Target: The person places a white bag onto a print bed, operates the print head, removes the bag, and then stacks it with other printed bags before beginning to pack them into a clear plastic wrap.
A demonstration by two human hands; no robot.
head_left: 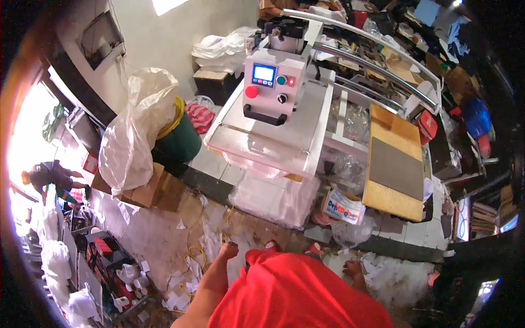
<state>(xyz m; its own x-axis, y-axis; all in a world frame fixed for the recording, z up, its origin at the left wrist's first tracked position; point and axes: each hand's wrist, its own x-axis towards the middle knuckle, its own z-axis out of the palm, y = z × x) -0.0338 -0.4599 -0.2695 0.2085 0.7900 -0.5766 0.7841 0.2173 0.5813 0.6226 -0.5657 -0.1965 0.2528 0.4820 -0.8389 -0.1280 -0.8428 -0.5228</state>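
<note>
I can't tell how fingers sit on the dim right hand (353, 268), left hand (229, 250) curled fist-like, paper scraps (174, 302) around, white machine (292, 103) ahead.

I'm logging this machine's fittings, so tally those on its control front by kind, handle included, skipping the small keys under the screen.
Lit screen: 1
Round buttons, one red and one green: 2
Small red light: 1
Black knob: 1
Black handle: 1
Total: 6
</note>
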